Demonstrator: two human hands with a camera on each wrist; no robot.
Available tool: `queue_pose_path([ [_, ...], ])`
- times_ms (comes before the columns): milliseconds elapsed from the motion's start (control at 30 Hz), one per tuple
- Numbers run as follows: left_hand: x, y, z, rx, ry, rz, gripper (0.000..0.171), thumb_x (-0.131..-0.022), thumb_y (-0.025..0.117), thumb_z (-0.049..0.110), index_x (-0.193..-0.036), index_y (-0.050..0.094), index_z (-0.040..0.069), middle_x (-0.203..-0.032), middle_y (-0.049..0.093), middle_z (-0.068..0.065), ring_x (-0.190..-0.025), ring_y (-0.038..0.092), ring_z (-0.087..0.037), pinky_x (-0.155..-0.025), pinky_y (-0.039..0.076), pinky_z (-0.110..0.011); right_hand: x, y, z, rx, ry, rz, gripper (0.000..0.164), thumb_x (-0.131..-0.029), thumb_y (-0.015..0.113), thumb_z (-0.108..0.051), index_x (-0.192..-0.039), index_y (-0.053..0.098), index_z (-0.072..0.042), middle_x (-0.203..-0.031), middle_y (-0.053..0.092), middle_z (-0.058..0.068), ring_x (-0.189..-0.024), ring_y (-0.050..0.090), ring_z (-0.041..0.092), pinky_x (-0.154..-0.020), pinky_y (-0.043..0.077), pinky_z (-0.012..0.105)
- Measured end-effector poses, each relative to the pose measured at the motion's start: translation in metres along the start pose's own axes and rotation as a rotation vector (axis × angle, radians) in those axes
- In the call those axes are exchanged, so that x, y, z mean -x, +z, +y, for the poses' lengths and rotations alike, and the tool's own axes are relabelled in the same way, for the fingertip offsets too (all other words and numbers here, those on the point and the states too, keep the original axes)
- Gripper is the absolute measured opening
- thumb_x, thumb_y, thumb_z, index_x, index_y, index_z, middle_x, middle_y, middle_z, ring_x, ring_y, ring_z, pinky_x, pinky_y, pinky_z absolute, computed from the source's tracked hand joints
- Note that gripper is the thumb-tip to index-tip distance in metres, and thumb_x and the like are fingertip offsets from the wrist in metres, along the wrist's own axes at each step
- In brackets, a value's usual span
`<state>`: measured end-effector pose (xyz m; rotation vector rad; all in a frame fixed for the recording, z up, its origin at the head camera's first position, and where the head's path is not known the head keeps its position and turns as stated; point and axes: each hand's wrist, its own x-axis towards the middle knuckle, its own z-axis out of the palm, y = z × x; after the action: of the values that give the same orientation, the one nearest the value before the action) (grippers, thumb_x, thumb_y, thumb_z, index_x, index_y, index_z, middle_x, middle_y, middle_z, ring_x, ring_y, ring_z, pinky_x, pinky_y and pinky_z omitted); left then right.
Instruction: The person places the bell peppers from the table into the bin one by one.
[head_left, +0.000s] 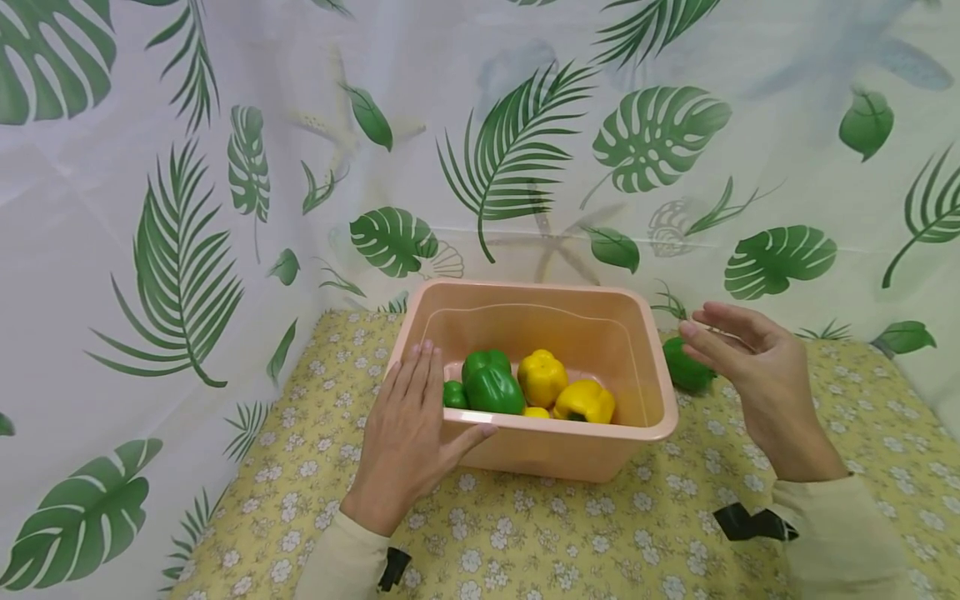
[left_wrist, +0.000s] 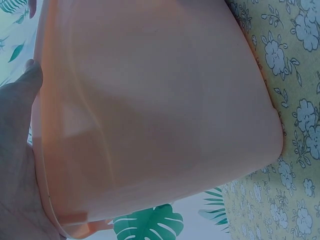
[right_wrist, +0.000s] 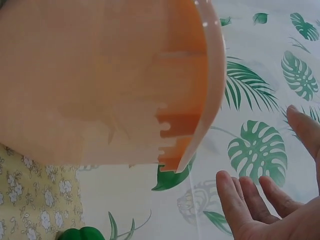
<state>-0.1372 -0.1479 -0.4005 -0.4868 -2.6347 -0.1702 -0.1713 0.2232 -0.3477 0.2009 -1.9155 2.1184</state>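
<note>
A peach plastic bin (head_left: 555, 454) stands on the table with bell peppers inside it. On the left lies a large green bell pepper (head_left: 492, 383), partly over a smaller green one (head_left: 454, 395). Beside them are yellow bell peppers (head_left: 542, 378), one of them mostly hidden by the front rim. My left hand (head_left: 401, 429) rests on the bin's left front corner, fingers straight and thumb along the front rim. Off the bin's right side, my right hand (head_left: 765, 379) hovers with nothing held, fingers slightly bent. Behind its fingertips sits another green bell pepper (head_left: 686, 371) outside the bin.
A yellow flowered cloth (head_left: 300, 500) covers the table. White sheeting (head_left: 300, 50) printed with green leaves hangs behind and along the left side. Black straps (head_left: 753, 523) show at the sleeves.
</note>
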Motion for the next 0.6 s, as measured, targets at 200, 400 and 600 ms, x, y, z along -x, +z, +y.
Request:
queue_pose_path([
  [200,0.0,0.0,0.0,0.003,0.003,0.003,0.108,-0.091,0.045,0.078,-0.155,0.03,-0.007,-0.163,0.023,-0.02,-0.151,0.026,-0.032,-0.126,0.018,-0.044,-0.005,-0.006,0.003,0.062,0.026,0.043,0.039,-0.09,0.076,-0.003,-0.126,0.062,-0.005,-0.118,0.063,0.002,-0.098,0.07,0.007,-0.079,0.06,0.021],
  [400,0.0,-0.001,-0.001,-0.004,0.001,-0.004,0.108,-0.091,0.044,0.079,-0.156,0.027,-0.006,-0.163,0.023,-0.02,-0.151,0.027,-0.033,-0.126,0.018,-0.044,-0.011,-0.012,0.006,0.069,0.043,0.057,0.04,-0.09,0.076,-0.004,-0.128,0.062,-0.007,-0.118,0.061,0.0,-0.098,0.068,0.006,-0.079,0.059,0.019],
  [600,0.0,-0.001,-0.001,-0.003,0.01,-0.008,0.107,-0.091,0.045,0.078,-0.156,0.027,-0.006,-0.163,0.023,-0.02,-0.151,0.026,-0.032,-0.125,0.019,-0.045,-0.014,-0.026,0.013,0.067,0.084,0.093,0.04,-0.09,0.077,-0.006,-0.126,0.062,-0.011,-0.118,0.058,-0.002,-0.099,0.063,0.006,-0.078,0.058,0.015],
])
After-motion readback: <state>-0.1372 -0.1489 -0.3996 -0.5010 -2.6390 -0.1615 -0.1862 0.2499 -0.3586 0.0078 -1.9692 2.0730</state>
